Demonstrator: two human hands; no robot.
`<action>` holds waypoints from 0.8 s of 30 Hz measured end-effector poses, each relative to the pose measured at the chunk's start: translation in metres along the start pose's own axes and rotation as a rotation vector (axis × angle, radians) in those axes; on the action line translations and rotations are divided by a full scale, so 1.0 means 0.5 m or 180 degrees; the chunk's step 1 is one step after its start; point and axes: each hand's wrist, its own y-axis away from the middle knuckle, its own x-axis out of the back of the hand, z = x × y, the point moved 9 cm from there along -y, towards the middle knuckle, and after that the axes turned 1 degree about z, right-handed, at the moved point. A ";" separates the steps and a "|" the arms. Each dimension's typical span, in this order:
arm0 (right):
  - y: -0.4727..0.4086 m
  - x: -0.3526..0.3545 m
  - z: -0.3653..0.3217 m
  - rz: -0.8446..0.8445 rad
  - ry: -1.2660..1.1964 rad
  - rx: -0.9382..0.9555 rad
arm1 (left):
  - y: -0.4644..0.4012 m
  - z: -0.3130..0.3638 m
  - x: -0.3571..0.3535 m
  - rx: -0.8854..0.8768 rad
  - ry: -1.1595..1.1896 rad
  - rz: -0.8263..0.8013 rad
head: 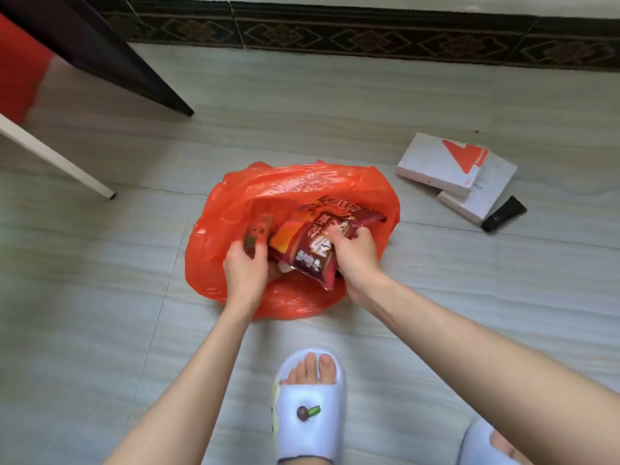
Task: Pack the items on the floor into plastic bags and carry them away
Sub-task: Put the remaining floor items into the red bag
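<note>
Nearest: two pale slippers at the bottom edge of the floor (100,263), left slipper (307,407) with a small round charm, right slipper (483,444) cut off by the frame. Mid-floor: orange plastic bag (292,193) lying with its mouth wide. Left hand (245,266) fingers curled round a small green-and-red packet (256,234), blurred, print unreadable. Right hand (355,253) fingers pinching a red-and-maroon snack pack (312,243) lying in the bag mouth; large white characters on it, not legible. Right of the bag, well apart: white box (439,162) with a red triangle logo, stacked on a second white box (486,193), black tube (503,214) touching it. Open floor all round the bag. Far left: dark furniture leg (110,58), white leg (57,156). Far edge: patterned dark skirting (369,38).
</note>
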 end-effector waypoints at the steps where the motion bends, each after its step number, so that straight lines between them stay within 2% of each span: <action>1: -0.001 -0.007 0.003 0.0014 -0.0012 -0.0006 | 0.004 0.008 -0.025 -0.0154 0.0000 -0.0257; 3: -0.001 -0.011 -0.002 -0.0064 -0.0021 0.0027 | 0.027 0.032 -0.067 -0.0580 0.0043 -0.0767; 6: 0.002 0.006 -0.017 -0.0372 -0.0036 0.0082 | 0.068 0.040 -0.091 -0.1196 -0.0424 -0.1085; 9: 0.027 0.059 -0.020 -0.0557 0.0595 0.0219 | 0.121 0.012 -0.095 -0.1335 -0.0858 -0.1312; 11: 0.044 0.121 -0.025 -0.0453 0.1060 0.0403 | 0.167 0.014 -0.090 -0.1492 -0.1039 -0.1389; 15: 0.047 0.267 -0.034 -0.0084 0.1601 0.0436 | 0.260 0.113 -0.081 -0.2447 -0.0995 -0.1312; 18: 0.008 0.370 -0.054 0.0286 0.1964 0.0500 | 0.306 0.209 -0.121 -0.3005 -0.0894 -0.1558; 21: -0.049 0.457 -0.076 0.0579 0.2363 0.0527 | 0.303 0.296 -0.206 -0.3235 -0.0985 -0.1887; 24: -0.109 0.504 -0.113 0.0718 0.2932 0.0749 | 0.256 0.372 -0.314 -0.3301 -0.1300 -0.1915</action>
